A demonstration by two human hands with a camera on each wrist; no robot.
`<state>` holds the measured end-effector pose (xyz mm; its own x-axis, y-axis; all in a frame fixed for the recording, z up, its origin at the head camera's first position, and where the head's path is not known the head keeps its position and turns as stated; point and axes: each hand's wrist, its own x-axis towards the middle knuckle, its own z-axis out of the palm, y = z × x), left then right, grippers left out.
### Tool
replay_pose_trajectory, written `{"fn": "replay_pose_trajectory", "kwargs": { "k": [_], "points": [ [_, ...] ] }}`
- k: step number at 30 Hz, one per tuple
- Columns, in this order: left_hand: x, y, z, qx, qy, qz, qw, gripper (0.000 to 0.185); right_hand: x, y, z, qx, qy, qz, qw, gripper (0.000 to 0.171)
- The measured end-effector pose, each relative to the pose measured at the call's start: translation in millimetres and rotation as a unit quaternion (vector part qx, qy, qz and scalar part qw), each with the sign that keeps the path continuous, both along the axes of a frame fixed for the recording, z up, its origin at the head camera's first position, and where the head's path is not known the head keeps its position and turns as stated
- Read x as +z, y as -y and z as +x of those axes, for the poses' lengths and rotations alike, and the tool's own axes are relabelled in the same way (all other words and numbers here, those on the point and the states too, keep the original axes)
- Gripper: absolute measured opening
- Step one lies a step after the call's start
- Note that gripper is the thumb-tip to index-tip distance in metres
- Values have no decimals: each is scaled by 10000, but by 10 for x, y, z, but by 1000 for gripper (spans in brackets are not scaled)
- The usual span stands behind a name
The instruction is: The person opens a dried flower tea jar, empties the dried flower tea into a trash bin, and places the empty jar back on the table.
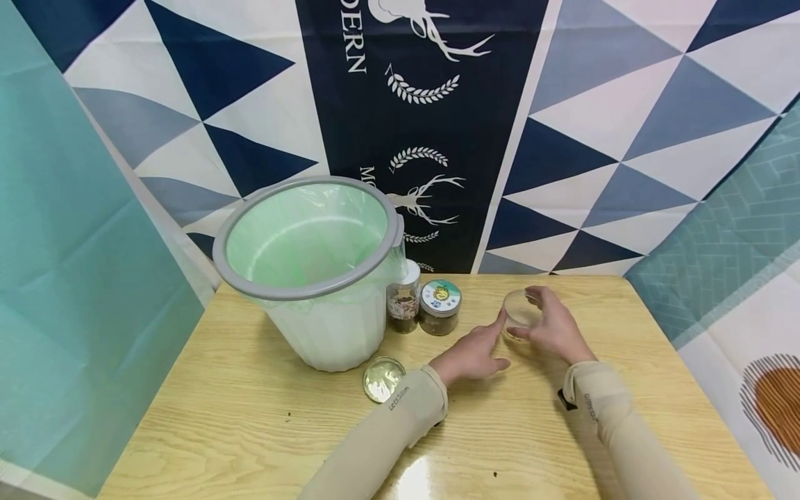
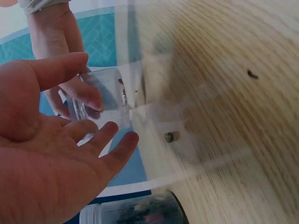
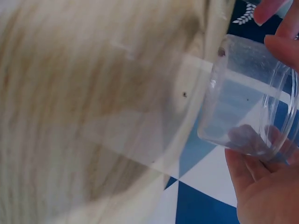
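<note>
A small clear plastic jar (image 1: 519,307) without a lid is tilted just above the wooden table (image 1: 250,430), at its far middle. My right hand (image 1: 555,332) grips it with fingers and thumb curled round its wall. The right wrist view shows the jar (image 3: 247,98) empty, its mouth towards my palm (image 3: 261,186). My left hand (image 1: 476,353) lies beside it with straight fingers, the index tip at the jar's left side. In the left wrist view my open left palm (image 2: 56,158) faces the jar (image 2: 105,100) and holds nothing.
A white bucket with a grey rim (image 1: 300,292) and a green liner stands at the back left. Two lidded jars (image 1: 405,298) (image 1: 439,305) with contents stand next to it. A round clear lid (image 1: 384,379) lies flat by my left forearm. Patterned cloth hangs behind.
</note>
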<state>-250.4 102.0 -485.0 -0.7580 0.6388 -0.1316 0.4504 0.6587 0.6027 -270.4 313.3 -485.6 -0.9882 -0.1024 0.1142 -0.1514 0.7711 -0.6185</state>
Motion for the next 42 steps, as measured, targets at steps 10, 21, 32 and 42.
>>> {"fn": "replay_pose_trajectory", "kwargs": {
  "k": [10, 21, 32, 42],
  "points": [
    [-61, -1, 24, -85, 81, -104, 9999, 93, -108, -57, 17, 264, 230, 62, 9994, 98],
    [-97, 42, 16, -151, -211, -111, 9996, 92, -152, -60, 11, 301, 248, 139, 9991, 104],
    [145, 516, -64, 287, -1495, 368, 9877, 74, 38, 146, 67, 271, -489, 251, 9981, 109],
    [382, 665, -116, 1050, -2933, -146, 9501, 59, 127, 733, -69, 780, -445, -446, 9950, 108]
  ]
}}
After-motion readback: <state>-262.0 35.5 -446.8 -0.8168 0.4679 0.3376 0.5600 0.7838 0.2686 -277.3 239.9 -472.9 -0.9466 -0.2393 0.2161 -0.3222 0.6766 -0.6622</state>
